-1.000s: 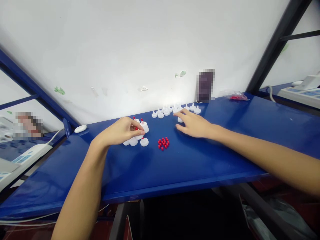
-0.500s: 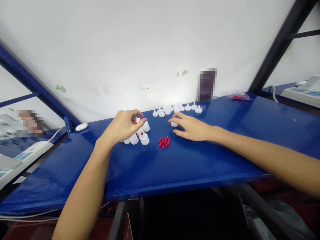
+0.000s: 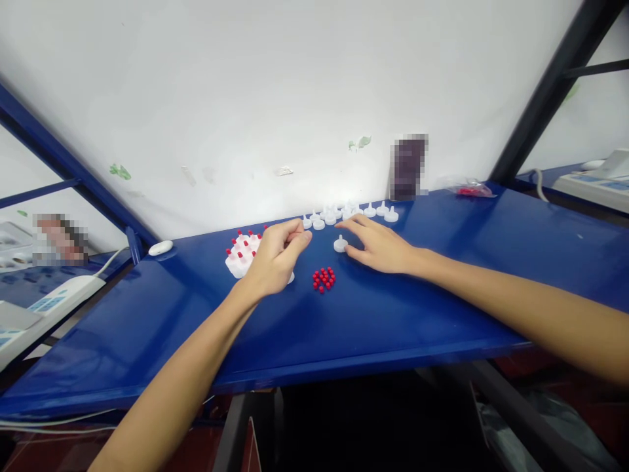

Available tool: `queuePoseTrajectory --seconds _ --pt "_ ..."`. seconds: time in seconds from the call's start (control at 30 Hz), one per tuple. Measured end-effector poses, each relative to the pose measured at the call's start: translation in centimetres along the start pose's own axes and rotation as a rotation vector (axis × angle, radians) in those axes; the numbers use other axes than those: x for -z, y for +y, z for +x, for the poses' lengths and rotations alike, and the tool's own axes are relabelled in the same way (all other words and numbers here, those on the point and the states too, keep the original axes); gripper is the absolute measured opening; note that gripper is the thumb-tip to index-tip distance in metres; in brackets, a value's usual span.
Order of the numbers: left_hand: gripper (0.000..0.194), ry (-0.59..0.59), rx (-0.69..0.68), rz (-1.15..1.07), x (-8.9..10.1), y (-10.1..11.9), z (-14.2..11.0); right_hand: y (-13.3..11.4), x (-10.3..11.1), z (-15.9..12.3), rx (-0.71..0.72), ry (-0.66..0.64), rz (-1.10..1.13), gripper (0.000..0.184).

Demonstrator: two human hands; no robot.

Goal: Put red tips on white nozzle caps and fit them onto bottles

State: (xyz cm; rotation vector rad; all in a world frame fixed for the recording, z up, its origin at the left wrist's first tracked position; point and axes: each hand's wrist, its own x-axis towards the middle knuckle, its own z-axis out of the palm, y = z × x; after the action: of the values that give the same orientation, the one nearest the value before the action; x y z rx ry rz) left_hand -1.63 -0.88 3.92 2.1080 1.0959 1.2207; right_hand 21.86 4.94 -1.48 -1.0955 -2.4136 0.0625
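Observation:
My left hand (image 3: 279, 258) is closed, thumb against the curled fingers; whatever may be between them is hidden. Behind and left of it stand several white nozzle caps with red tips (image 3: 240, 256), partly covered by the hand. My right hand (image 3: 382, 246) has its thumb and fingers apart around the right side of a single white nozzle cap (image 3: 340, 245). That cap stands upright with a bare spout, and the thumb is close to its base. Nearer the front edge lies a cluster of small red tips (image 3: 324, 280).
More bare white nozzle caps (image 3: 369, 210) stand along the wall on the blue table (image 3: 344, 334). A blurred dark phone-like object (image 3: 407, 169) leans there. A plastic bag with red pieces (image 3: 472, 189) lies at the right, a white earbud case (image 3: 160, 248) at the left.
My left hand has moved right from the red-tipped caps, its fingers now closed together. My right hand has shifted slightly, and the single white cap shows more fully.

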Motion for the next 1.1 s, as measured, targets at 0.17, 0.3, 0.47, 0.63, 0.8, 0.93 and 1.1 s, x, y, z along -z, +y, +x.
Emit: queuePoseTrajectory --seconds 0.17,0.3,0.47,0.63,0.8,0.93,1.1 --pt "0.035 -0.069 0.04 -0.29 -0.9 -1.3 -0.1 0.4 -0.4 0.1 -0.058 -0.078 -0.078 0.054" --pt "0.032 -0.1 0.059 -0.383 -1.2 -1.6 -0.3 0.4 -0.6 0.1 -0.036 -0.096 -0.07 0.045" --pt "0.03 -0.146 -0.055 -0.246 -1.6 -1.2 -1.0 0.2 -0.6 0.1 -0.02 -0.116 -0.07 0.044" --pt "0.026 -0.211 -0.31 0.108 -1.0 -1.0 -0.8 0.2 -0.6 0.0 -0.024 -0.118 -0.078 0.043" --pt "0.006 -0.576 -0.193 0.342 0.2 -0.5 -0.3 0.2 -0.6 0.0 -0.022 -0.131 -0.081 0.042" --pt "0.005 -0.644 -0.185 0.372 0.6 -0.6 -0.4 0.2 -0.6 0.0 -0.016 -0.14 -0.095 0.042" --pt "0.011 -0.696 -0.177 0.515 0.4 -0.6 -0.4 0.0 -0.4 -0.2 -0.047 -0.121 -0.05 0.046"
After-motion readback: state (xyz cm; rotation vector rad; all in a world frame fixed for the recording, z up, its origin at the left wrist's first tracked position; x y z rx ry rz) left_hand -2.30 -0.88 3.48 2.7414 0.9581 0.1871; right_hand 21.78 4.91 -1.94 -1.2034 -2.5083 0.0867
